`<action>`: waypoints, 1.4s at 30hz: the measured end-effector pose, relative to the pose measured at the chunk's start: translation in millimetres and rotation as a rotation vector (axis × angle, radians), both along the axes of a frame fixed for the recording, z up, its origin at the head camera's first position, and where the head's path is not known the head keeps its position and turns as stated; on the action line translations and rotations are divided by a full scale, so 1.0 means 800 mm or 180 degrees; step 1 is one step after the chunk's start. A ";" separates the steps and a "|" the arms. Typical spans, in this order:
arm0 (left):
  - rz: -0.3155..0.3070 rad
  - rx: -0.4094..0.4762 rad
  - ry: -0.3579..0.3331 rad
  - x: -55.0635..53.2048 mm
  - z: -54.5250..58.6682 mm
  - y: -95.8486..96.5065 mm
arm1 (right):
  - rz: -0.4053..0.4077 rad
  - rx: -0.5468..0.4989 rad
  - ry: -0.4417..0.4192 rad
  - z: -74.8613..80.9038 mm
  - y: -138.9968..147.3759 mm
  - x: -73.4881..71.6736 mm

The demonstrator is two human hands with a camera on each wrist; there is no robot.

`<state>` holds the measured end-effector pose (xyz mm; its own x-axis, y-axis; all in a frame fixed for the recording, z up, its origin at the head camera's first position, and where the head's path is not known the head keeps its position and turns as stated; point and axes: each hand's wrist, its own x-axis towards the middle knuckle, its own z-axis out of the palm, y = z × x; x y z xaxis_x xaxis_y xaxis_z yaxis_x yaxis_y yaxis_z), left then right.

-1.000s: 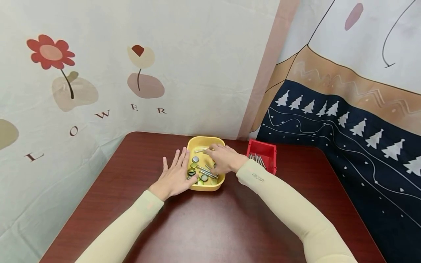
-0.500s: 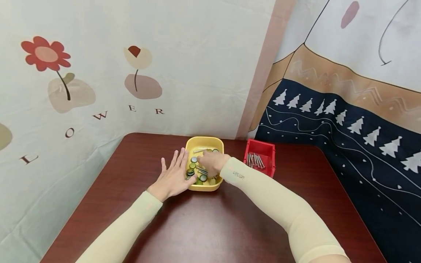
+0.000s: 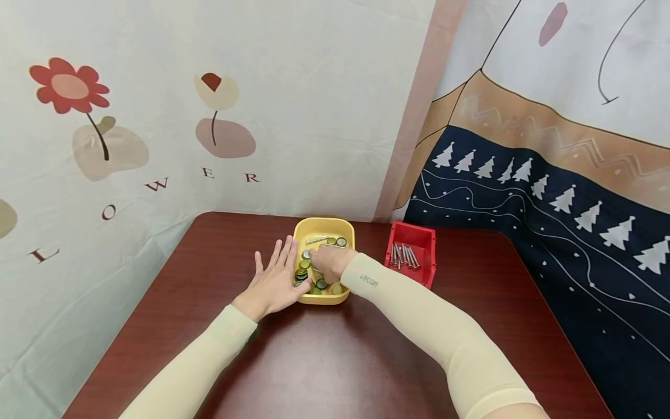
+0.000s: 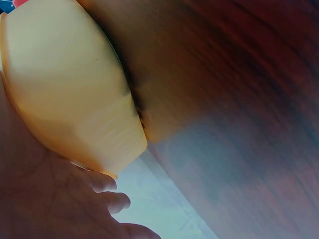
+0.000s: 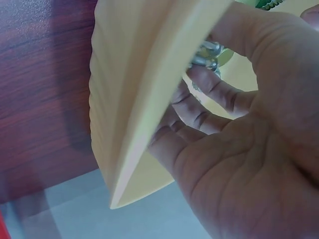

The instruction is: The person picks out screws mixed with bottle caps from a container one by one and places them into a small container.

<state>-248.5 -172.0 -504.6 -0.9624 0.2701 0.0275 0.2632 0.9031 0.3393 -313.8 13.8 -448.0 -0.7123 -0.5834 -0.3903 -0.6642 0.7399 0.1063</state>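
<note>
— Pinching, by the look of it, a small cluster of screws (image 5: 205,56) between the thumb and forefinger of the right hand (image 3: 331,261). Cannot tell how firmly, with the rim partly in the way.

— Pinching where, exactly?

— Down inside the yellow tub (image 3: 323,299), towards its right side, with fingers curled below the rim.

— And with the left hand (image 3: 272,285)?

— Gripping nothing. Just resting spread along the tub's left rim, with thumb over the near corner. Probably meant as a steadying touch, to stop any sliding across the table (image 3: 314,361) during work at the other side.

— Why so near with the red bin (image 3: 429,256)?

— Set just right of the tub, not touching it, likely for a short reach from the right hand. Contains only screws, as far as visible; contains a mixture in the tub's case.

— Now for numbers?

— One tub, one bin, two hands. In the bin, about seven bin screws (image 3: 404,256), too overlapped for a sure count. In the tub, roughly nine bottle caps (image 3: 305,264) in sight: two at the far end, others down the left side and near end. Also one loose screw (image 3: 316,239), flat beside those far two.

— And within the pinch?

— At least two, judging by shiny ends; possibly more, hidden.
</note>
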 end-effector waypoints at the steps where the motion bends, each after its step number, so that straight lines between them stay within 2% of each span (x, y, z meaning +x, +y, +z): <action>1: 0.0001 -0.0006 0.0004 0.000 0.000 0.000 | -0.0012 0.0004 -0.0009 0.001 0.000 0.002; 5: -0.0004 0.0005 0.0001 0.000 0.000 0.000 | -0.0082 0.0083 -0.0015 -0.004 -0.002 0.000; 6: -0.0005 0.0007 0.0003 0.000 0.000 0.000 | -0.0080 0.0093 0.0017 -0.014 -0.004 -0.007; 10: -0.0011 0.0004 -0.0003 0.000 0.000 0.000 | -0.0127 0.0201 0.0009 -0.026 -0.009 -0.017; 11: -0.0012 0.0005 -0.0004 0.000 0.000 0.000 | -0.0107 0.0208 0.0033 -0.036 -0.009 -0.024; 12: -0.0011 -0.0004 -0.0001 0.000 0.000 0.000 | -0.0119 0.0211 0.0022 -0.037 -0.009 -0.024; 13: -0.0013 -0.0009 -0.0003 0.000 0.000 0.000 | -0.0154 0.0223 -0.0026 -0.029 -0.008 -0.018; 14: -0.0013 -0.0012 -0.0004 0.000 0.000 0.000 | -0.0170 0.0215 -0.0045 -0.035 -0.008 -0.023; 17: -0.0015 -0.0009 -0.0019 0.000 0.000 -0.001 | -0.0133 0.0100 -0.0055 -0.083 -0.004 -0.059; 18: -0.0013 -0.0010 -0.0021 0.000 0.000 -0.001 | -0.0164 0.0084 -0.0113 -0.077 -0.004 -0.055; 20: -0.0012 -0.0002 -0.0038 0.000 0.000 -0.001 | -0.0158 0.0039 -0.0173 -0.081 -0.003 -0.062; 21: -0.0012 0.0007 -0.0044 0.000 0.001 -0.001 | -0.0160 0.0017 -0.0205 -0.075 -0.002 -0.059; 22: -0.0012 0.0009 -0.0043 0.001 0.001 -0.001 | -0.0164 -0.0001 -0.0229 -0.061 -0.001 -0.050; 23: -0.0013 0.0009 -0.0042 0.001 0.001 -0.001 | -0.0165 -0.0052 -0.0228 -0.060 0.002 -0.049; 24: -0.0014 0.0004 -0.0037 0.001 0.001 -0.001 | -0.0195 -0.0051 -0.0270 -0.044 0.003 -0.041; 25: -0.0015 0.0001 -0.0033 0.001 0.002 -0.001 | -0.0147 -0.0119 -0.0246 -0.048 0.006 -0.045; 29: -0.0016 0.0013 -0.0034 0.001 0.002 -0.001 | -0.0057 -0.0328 -0.0229 -0.037 0.015 -0.043; 30: -0.0019 0.0021 -0.0041 0.001 0.002 -0.001 | -0.0080 -0.0339 -0.0256 -0.018 0.015 -0.031; 32: -0.0024 0.0035 -0.0050 0.001 0.002 -0.001 | -0.0104 -0.0419 -0.0278 -0.007 0.019 -0.023; 34: -0.0029 0.0031 -0.0046 0.000 0.002 -0.001 | -0.0105 -0.0487 -0.0270 -0.005 0.023 -0.022; 35: -0.0031 0.0027 -0.0039 0.000 0.001 -0.001 | -0.0081 -0.0564 -0.0247 -0.016 0.027 -0.031; 37: -0.0026 0.0017 -0.0034 0.000 0.002 -0.001 | -0.0058 -0.0602 -0.0211 -0.022 0.030 -0.037; 40: -0.0020 0.0017 -0.0023 0.000 0.002 -0.001 | 0.0065 -0.0736 -0.0053 -0.045 0.037 -0.057; 41: -0.0021 0.0018 -0.0019 0.000 0.002 -0.001 | 0.0081 -0.0773 -0.0033 -0.046 0.038 -0.058; 42: -0.0022 0.0021 -0.0016 0.000 0.002 -0.001 | 0.0054 -0.0777 -0.0056 -0.035 0.038 -0.052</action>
